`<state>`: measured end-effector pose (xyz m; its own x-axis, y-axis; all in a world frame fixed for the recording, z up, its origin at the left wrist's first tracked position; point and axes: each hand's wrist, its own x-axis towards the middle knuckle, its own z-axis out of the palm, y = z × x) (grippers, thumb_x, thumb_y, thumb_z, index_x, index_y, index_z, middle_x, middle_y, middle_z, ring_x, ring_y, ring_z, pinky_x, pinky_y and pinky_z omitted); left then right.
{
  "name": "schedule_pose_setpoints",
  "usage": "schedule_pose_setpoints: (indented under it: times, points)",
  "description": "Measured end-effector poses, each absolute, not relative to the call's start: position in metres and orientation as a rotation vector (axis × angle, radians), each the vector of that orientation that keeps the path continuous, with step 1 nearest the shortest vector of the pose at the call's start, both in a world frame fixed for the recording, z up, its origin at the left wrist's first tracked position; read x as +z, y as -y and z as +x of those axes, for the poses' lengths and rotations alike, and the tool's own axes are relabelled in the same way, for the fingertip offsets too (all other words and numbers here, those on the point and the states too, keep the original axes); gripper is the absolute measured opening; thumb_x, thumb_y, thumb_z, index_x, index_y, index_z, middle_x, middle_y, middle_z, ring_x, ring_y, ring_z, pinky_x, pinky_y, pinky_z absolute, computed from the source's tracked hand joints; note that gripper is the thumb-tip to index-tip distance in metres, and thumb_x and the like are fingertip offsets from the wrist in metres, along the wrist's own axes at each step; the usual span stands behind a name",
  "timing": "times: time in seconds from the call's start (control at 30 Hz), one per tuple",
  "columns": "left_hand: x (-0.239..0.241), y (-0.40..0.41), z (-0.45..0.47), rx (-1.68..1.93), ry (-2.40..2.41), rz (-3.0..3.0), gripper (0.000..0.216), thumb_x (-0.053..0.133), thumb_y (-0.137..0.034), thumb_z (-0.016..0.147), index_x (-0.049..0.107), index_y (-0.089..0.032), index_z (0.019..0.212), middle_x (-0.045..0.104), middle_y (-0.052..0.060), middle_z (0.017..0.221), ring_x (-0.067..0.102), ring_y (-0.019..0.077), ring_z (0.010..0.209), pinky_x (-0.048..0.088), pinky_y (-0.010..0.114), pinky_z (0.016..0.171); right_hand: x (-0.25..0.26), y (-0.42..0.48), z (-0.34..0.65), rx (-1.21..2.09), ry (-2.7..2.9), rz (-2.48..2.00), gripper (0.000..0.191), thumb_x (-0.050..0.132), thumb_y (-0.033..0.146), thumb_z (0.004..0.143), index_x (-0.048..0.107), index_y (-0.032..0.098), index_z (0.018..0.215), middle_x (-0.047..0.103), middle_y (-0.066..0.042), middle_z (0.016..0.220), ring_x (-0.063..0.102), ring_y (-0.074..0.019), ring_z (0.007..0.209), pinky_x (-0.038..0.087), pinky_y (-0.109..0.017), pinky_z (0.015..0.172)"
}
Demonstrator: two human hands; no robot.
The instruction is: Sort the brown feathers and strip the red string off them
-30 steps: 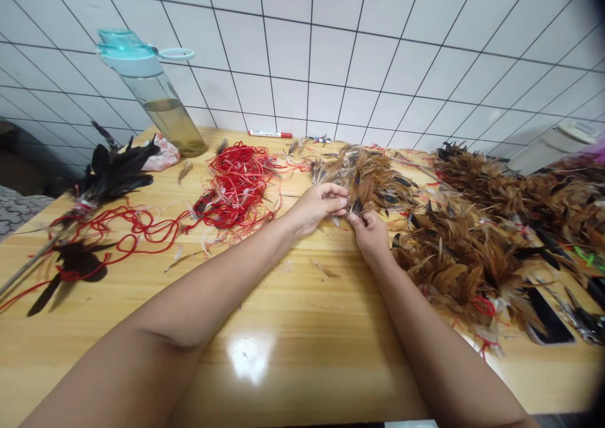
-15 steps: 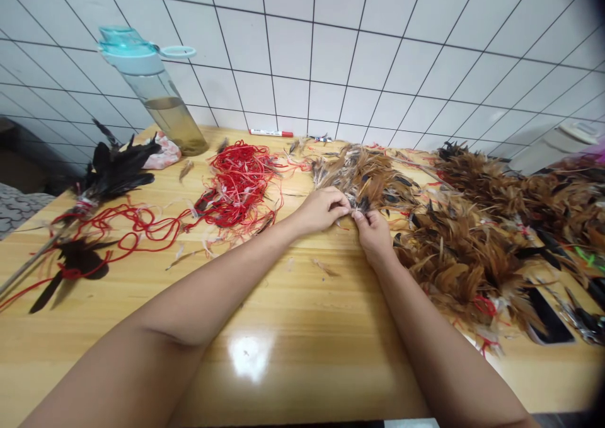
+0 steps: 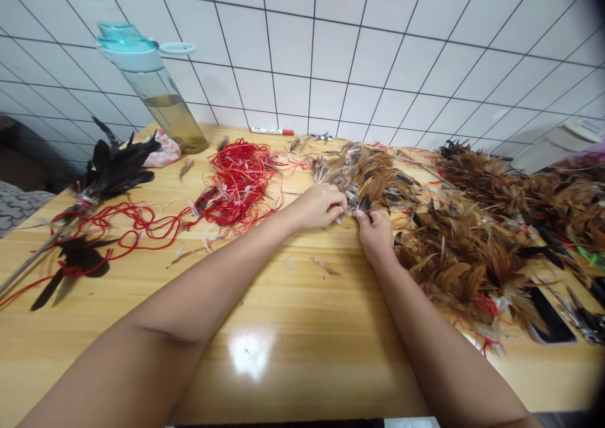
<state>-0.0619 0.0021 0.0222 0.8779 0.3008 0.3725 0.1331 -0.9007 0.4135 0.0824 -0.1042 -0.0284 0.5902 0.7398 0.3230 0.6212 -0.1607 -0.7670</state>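
Observation:
My left hand (image 3: 320, 205) and my right hand (image 3: 375, 231) meet at the near edge of a small bunch of brown feathers (image 3: 366, 176) on the wooden table (image 3: 265, 314). Both hands have their fingers curled and pinched on the quill ends of that bunch. A larger heap of brown feathers (image 3: 467, 239) spreads to the right of my right hand. A tangle of red cord (image 3: 239, 182) lies just left of my left hand.
A clear water bottle with a teal lid (image 3: 158, 94) stands at the back left. Black feathers tied to a stick (image 3: 106, 173) and loose red cord (image 3: 127, 223) lie at the left. A red marker (image 3: 271, 131) rests by the tiled wall. Scissors (image 3: 583, 318) sit at the right edge.
My left hand's fingers have closed tighter on the feather bunch and both hands have shifted slightly toward the pile. The rest has stayed put.

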Motion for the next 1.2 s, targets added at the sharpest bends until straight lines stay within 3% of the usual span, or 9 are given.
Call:
schedule_pose_setpoints:
  times: [0.57, 1.2]
  points:
    - [0.0234, -0.0002, -0.0613, 0.646, -0.307, 2.756, 0.019, 0.046, -0.017, 0.082, 0.064, -0.014, 0.077, 0.062, 0.006, 0.077, 0.055, 0.0160, 0.077, 0.042, 0.028, 0.074, -0.0224, 0.1044, 0.0767, 0.147, 1.184, -1.939, 0.031, 0.056, 0.028, 0.072, 0.033, 0.023, 0.051, 0.041, 0.002, 0.057, 0.040, -0.0153, 0.058, 0.033, -0.031, 0.059]
    - [0.0257, -0.0002, -0.0618, 0.621, -0.280, 2.752, 0.019, 0.045, -0.018, 0.081, 0.063, -0.015, 0.075, 0.061, 0.005, 0.074, 0.054, 0.0156, 0.074, 0.041, 0.028, 0.072, -0.0273, 0.1044, 0.0787, 0.160, 1.238, -1.916, 0.032, 0.055, 0.034, 0.074, 0.034, 0.023, 0.053, 0.043, 0.001, 0.059, 0.042, -0.0146, 0.058, 0.034, -0.029, 0.058]
